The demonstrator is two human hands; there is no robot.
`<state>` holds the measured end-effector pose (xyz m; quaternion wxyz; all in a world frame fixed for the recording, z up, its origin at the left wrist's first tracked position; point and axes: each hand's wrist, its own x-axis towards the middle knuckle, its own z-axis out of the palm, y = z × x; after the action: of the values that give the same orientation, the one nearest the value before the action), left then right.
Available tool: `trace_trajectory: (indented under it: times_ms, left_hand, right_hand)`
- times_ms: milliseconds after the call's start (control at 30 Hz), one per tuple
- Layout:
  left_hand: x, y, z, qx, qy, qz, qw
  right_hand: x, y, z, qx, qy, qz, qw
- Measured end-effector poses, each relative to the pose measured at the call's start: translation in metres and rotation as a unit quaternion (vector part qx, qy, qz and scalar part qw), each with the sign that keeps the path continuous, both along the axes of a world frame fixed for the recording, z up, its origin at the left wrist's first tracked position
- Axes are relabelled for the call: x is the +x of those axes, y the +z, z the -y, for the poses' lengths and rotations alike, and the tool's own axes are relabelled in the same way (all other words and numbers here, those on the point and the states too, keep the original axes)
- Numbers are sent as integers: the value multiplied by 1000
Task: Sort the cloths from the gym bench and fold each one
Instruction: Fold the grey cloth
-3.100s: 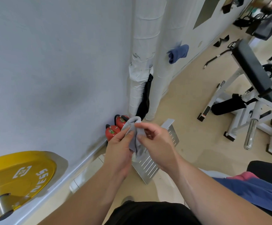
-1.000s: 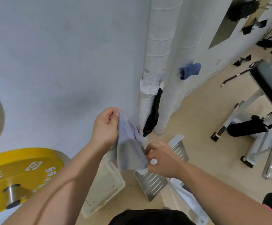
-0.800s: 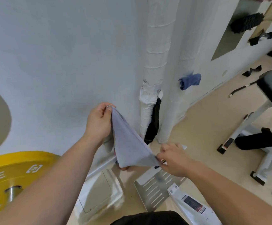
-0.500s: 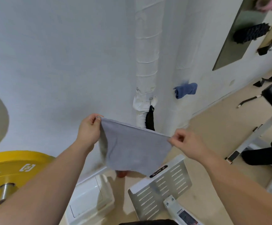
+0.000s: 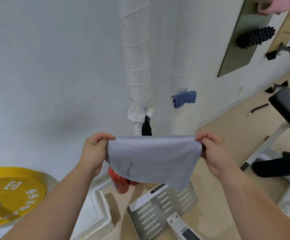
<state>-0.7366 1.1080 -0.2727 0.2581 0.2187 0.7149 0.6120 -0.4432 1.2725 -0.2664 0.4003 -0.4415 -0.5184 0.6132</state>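
Observation:
A light grey cloth [image 5: 153,158] hangs spread flat in front of me, its top edge level. My left hand [image 5: 94,152] pinches the top left corner. At the top right corner, my right hand [image 5: 213,153] pinches the cloth too. The cloth's lower edge hangs free, with the right lower corner drooping lowest. A faint logo shows near its lower left. The black pad of a gym bench [image 5: 289,108] reaches in from the right edge.
A white wall with two wrapped pipes [image 5: 137,66] stands close ahead. A blue cloth [image 5: 184,98] hangs on the wall. Below are red kettlebells [image 5: 120,183], a perforated metal footplate [image 5: 159,210], a white box [image 5: 92,213] and a yellow weight plate [image 5: 11,194] at left.
From bunched between both hands, the cloth has been opened out. My right hand drew its corner up and rightward until the top edge stretched level. My view tilted upward.

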Motion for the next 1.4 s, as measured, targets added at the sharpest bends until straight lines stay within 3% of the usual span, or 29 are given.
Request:
trace_trajectory:
  times_ms: [167,333,533,633,733,900,1100,1400]
  left_hand:
    - [12,-3,-1,-28,-6,14,999]
    - [36,6,0,-30,-23,-28,999]
    - [79,21,4,-10,-95,-89,992]
    - [97,31,4,18,-147,-57,987]
    - [95,31,4,-6,-130,-42,991]
    - [101,40,6,-13,-176,16,984]
    - [98,42,7,-12,-167,53,984]
    - [100,41,9,11,-213,68,975]
  right_hand:
    - [-1,-18,-3,26,-18,105,994]
    - [-11,-16,13,201,-22,250,947]
    - [-46,3,67,244,56,162,955]
    - [-59,7,86,240,118,95,959]
    - [-62,4,88,218,141,58,964]
    - [-63,0,81,282,94,110,949]
    - [-59,4,74,386,105,186,898]
    - [-66,2,74,411,71,184,890]
